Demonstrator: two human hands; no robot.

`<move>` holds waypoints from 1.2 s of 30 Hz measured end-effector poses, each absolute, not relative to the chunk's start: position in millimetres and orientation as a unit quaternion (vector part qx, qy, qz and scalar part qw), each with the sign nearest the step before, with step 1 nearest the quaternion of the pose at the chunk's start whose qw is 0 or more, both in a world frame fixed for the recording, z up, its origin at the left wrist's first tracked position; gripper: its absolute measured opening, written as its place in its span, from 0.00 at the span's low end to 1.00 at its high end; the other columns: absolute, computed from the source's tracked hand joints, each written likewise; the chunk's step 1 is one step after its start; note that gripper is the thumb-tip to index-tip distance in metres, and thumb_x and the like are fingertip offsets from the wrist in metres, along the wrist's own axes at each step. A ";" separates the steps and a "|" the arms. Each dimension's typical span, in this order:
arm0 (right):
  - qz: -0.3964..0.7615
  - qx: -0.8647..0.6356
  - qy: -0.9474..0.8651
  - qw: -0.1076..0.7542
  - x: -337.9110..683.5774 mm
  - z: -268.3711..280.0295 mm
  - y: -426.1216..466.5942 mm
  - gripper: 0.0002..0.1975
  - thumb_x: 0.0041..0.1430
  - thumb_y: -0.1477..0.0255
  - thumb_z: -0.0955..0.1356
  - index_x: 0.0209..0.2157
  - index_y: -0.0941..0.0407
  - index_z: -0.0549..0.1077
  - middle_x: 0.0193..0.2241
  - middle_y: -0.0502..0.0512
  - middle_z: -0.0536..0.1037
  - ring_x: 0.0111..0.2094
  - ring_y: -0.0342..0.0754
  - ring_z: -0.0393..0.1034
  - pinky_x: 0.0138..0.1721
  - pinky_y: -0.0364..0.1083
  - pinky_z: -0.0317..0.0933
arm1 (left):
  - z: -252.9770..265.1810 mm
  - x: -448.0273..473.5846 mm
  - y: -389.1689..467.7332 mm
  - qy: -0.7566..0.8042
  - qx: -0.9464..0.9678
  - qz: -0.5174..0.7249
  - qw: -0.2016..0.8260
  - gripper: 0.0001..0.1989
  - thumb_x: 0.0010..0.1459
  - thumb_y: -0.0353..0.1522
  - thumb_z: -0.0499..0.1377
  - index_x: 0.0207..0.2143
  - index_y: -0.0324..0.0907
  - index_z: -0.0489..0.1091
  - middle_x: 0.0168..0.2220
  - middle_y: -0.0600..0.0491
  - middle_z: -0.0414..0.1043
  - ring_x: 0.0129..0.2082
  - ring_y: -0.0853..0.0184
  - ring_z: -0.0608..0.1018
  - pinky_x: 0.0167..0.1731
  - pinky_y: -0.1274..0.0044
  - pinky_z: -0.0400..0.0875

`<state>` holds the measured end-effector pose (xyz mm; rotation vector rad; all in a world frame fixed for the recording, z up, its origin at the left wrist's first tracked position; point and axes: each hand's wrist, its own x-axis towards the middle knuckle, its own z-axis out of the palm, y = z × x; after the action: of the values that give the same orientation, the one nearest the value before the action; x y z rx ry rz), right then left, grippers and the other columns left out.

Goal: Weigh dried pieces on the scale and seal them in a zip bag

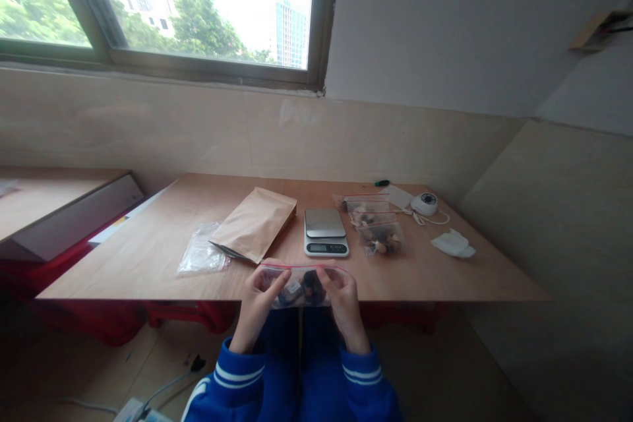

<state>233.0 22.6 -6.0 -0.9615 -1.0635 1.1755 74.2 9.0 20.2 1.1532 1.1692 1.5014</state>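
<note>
Now | both hands, left hand [257,300] and right hand [341,297], pinch zip bag [299,287] | soft, light, slippery film | best held at red seal

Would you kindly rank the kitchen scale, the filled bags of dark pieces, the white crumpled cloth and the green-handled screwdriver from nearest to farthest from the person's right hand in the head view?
From the right hand:
1. Kitchen scale, just beyond the hand, mid-table.
2. Filled bags of dark pieces, right of the scale.
3. White crumpled cloth, toward the right edge.
4. Green-handled screwdriver, at the far edge by the wall.
</note>
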 end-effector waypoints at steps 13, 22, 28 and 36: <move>0.398 -0.418 -0.525 0.626 237.1 4.3 21.3 0.07 0.56 0.67 0.70 0.29 0.56 0.77 0.30 0.52 0.73 0.36 0.46 0.71 0.40 0.44 0.66 | 20.4 70.0 8.9 0.472 0.536 0.599 0.361 0.07 0.52 0.35 0.64 0.28 0.40 0.74 0.29 0.53 0.72 0.33 0.67 0.74 0.35 0.78 0.68; 0.438 -0.408 -0.519 0.610 240.3 1.9 23.4 0.10 0.54 0.64 0.71 0.29 0.57 0.77 0.29 0.52 0.74 0.34 0.47 0.70 0.37 0.45 0.67 | 21.3 70.4 10.8 0.460 0.526 0.596 0.395 0.07 0.52 0.36 0.64 0.29 0.40 0.74 0.31 0.52 0.74 0.35 0.66 0.76 0.37 0.77 0.69; 0.442 -0.416 -0.516 0.604 239.8 1.9 24.5 0.12 0.53 0.62 0.71 0.29 0.57 0.77 0.29 0.54 0.76 0.34 0.49 0.72 0.37 0.47 0.68 | 19.2 69.8 11.9 0.463 0.517 0.589 0.414 0.08 0.52 0.36 0.64 0.30 0.39 0.74 0.31 0.52 0.75 0.34 0.66 0.76 0.36 0.77 0.70; 0.448 -0.430 -0.503 0.601 239.0 -3.7 24.9 0.12 0.52 0.61 0.72 0.29 0.56 0.78 0.30 0.55 0.78 0.34 0.50 0.73 0.37 0.47 0.68 | 20.6 69.1 10.3 0.472 0.512 0.592 0.405 0.08 0.51 0.36 0.65 0.28 0.40 0.75 0.31 0.52 0.75 0.34 0.66 0.76 0.36 0.78 0.70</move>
<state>239.0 24.9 -3.7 -0.9955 -1.1651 1.0388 69.1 10.3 20.6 1.2924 1.1906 1.4941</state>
